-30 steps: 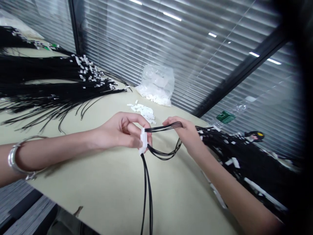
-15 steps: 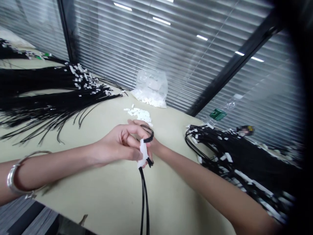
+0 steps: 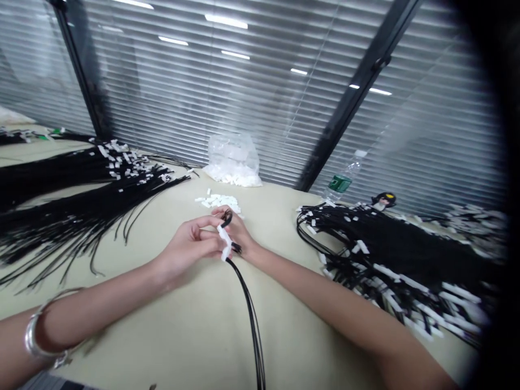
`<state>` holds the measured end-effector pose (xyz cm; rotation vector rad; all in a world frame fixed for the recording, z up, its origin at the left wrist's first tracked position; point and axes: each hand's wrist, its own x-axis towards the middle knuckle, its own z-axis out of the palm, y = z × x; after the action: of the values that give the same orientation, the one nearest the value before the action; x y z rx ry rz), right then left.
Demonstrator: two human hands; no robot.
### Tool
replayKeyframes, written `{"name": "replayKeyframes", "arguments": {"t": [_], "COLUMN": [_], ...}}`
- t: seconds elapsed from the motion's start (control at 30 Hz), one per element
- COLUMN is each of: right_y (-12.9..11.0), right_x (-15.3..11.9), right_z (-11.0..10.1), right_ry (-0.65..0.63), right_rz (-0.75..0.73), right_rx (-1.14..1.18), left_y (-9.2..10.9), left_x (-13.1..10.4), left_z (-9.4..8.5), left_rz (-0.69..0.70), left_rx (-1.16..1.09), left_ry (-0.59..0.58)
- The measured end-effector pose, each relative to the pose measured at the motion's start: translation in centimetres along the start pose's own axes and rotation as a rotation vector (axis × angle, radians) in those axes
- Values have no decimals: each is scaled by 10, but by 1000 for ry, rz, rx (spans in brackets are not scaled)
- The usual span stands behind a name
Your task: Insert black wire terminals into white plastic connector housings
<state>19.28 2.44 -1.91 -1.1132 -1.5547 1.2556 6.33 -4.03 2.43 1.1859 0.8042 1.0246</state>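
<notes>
Near the middle of the table, my left hand (image 3: 195,238) pinches a white connector (image 3: 225,242) between thumb and fingers. Black wires (image 3: 247,303) run from the connector's lower end toward the front edge, and a short loop of black wire curls at its upper end. My right hand (image 3: 238,230) is just behind and beside the connector, fingers bent around the wires. Dark wire ends stick out by its palm. Part of the right fingers is hidden by the left hand and connector.
Small white connectors (image 3: 221,201) lie beyond my hands, before a clear plastic bag (image 3: 233,162). Bundles of black wires (image 3: 81,200) spread at left, with more wires (image 3: 390,244) at right. A bottle (image 3: 343,181) and a small dark figure (image 3: 384,201) stand behind.
The view has shifted, so the scene sits differently. The held connector has tilted the other way, and its hanging wires now curve to the right. Both hands still hold the piece.
</notes>
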Motion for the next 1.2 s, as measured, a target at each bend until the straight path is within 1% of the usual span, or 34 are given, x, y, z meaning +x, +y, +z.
{"name": "replayKeyframes", "arguments": {"t": [0.07,0.13,0.2,0.23,0.3,0.33,0.4,0.5,0.6,0.67,0.77,0.97,1.1,1.2], "right_y": [0,-1,-4,-6,-11,-14,-17,-19,-21,-22,-25,-30,-26,-24], "right_x": [-15,-34,-56,-66,-85,-94,-106,-117,-124,-128,-131,-128,-126,-125], "right_z": [-7,-15,-22,-24,-24,-21,-14,-1,5,6,0,-13,-16,-16], "right_ry": [156,322,409,423,385,335,184,-36,-156,-192,-199,-296,-281,-269], "right_rz": [-51,-83,-97,-110,-130,-125,-83,-28,40,101,156,232,248,264], "right_rx": [-15,-30,-37,-39,-27,-7,57,189,355,467,601,738,810,836], "left_y": [0,-2,-3,-4,-6,-6,-5,-2,1,2,0,-6,-7,-7], "left_x": [4,9,12,14,15,14,9,-3,-15,-18,-16,-12,-15,-16], "left_z": [-6,-13,-17,-18,-18,-17,-11,3,15,19,19,16,19,20], "left_rz": [7,12,23,33,53,61,69,49,-16,-33,-37,-118,-111,-127], "left_rx": [-15,-32,-35,-32,-29,-27,-23,-10,-27,-31,-20,-37,7,36], "left_ry": [93,155,180,186,198,198,182,113,36,7,-18,-88,-111,-168]}}
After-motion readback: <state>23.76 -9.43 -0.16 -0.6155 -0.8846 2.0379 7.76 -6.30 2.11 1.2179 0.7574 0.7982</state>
